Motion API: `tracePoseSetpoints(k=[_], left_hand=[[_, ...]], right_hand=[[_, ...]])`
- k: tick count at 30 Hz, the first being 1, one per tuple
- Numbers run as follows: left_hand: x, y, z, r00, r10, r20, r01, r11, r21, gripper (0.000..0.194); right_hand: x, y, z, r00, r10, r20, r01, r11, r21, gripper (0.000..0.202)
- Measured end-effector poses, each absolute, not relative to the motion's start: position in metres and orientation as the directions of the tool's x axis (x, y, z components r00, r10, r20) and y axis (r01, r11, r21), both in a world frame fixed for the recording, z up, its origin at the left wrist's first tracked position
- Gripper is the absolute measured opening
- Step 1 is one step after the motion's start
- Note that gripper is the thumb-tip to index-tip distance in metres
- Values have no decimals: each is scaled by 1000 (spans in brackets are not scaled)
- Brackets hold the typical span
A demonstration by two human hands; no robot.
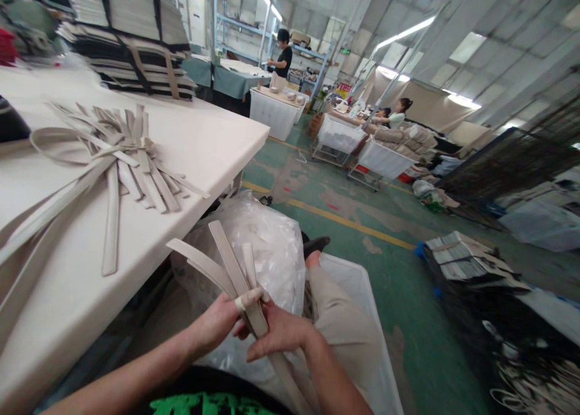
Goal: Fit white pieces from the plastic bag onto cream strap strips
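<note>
Several beige fabric straps (225, 252) are bunched together above my lap, their ends fanned toward the table. A pale strip (249, 298) is wrapped around the bunch. My left hand (222, 323) is closed on the straps from the left, beside the wrapped strip. From the right, my right hand (283, 330) grips the same bunch, with its thumb below the wrap. Long strap tails run down past my right wrist. On the white table (217, 131) at the left lies a tied pile of similar straps (145, 155).
A clear plastic bag (272, 240) bulges beyond my hands, beside a white bin (357, 276). Stacked fabric panels (136, 58) stand on the table's far side. The table edge runs diagonally at my left. People work at far tables; bundled panels (471, 255) lie at the right.
</note>
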State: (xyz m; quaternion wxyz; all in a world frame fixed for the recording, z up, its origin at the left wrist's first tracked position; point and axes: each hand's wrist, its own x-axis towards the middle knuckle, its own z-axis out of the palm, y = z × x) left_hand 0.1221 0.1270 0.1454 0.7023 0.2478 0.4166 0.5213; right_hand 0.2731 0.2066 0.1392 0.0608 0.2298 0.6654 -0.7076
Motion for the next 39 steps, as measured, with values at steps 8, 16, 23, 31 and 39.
tracePoseSetpoints(k=[8, 16, 23, 31, 39], left_hand=[[102, 139, 142, 172, 917, -359, -322, 397, 860, 52], [82, 131, 120, -56, 929, -366, -476, 297, 828, 44], [71, 140, 118, -243, 867, -435, -448, 297, 843, 37], [93, 156, 111, -153, 938, -311, 27, 318, 948, 29], [86, 169, 107, -65, 958, -278, -36, 276, 960, 16]], right_hand=[[236, 219, 112, -956, -16, -294, 279, -372, -886, 54], [265, 197, 114, -879, 292, -378, 240, -415, -878, 37], [301, 194, 114, -853, 272, -446, 320, -401, -858, 50], [277, 195, 114, -751, 462, -472, 320, -371, -872, 35], [294, 195, 117, -581, 693, -427, 301, -305, -904, 39]])
